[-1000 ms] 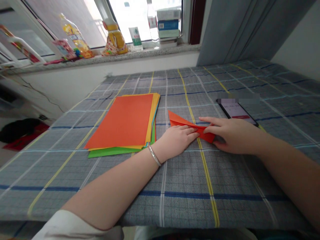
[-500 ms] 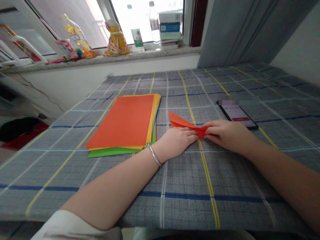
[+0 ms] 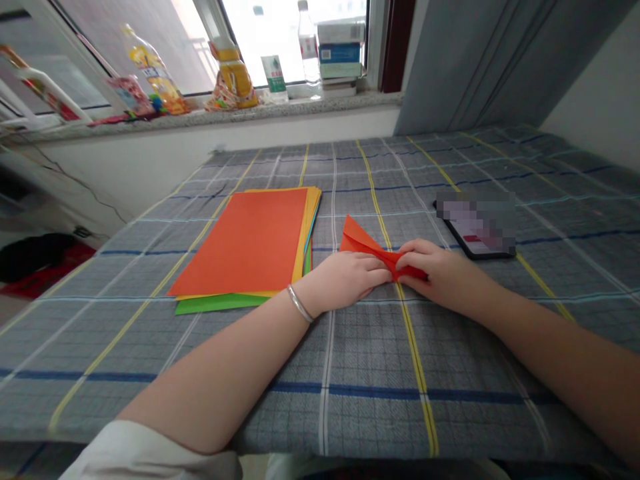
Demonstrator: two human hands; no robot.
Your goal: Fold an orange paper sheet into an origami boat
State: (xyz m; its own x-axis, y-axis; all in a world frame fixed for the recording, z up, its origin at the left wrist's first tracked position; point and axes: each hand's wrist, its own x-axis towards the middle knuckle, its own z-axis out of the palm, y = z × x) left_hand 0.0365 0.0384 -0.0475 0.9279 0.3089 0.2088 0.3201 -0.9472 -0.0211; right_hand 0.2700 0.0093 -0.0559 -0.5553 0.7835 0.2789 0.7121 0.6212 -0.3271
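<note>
A folded piece of orange-red paper (image 3: 361, 237) lies on the checked cloth, partly covered by both hands. Its pointed flap stands out beyond the fingers at the far left. My left hand (image 3: 347, 279), with a silver bangle at the wrist, rests over the near side of the paper, fingers together and pressing on it. From the right, my right hand (image 3: 434, 268) pinches the paper's other end between thumb and fingers. The fingertips of the two hands nearly meet at the paper's middle.
A stack of coloured paper sheets (image 3: 250, 243), orange on top, lies left of my hands. Right of them is a phone (image 3: 475, 230) with a blurred screen. Bottles, a tube (image 3: 274, 75) and boxes (image 3: 341, 53) stand on the windowsill (image 3: 195, 121) behind the checked cloth (image 3: 240, 407).
My right hand has shifted slightly left and now grips further over the paper. The paper has turned a little, its far tip rising higher. My left hand has slid slightly left.
</note>
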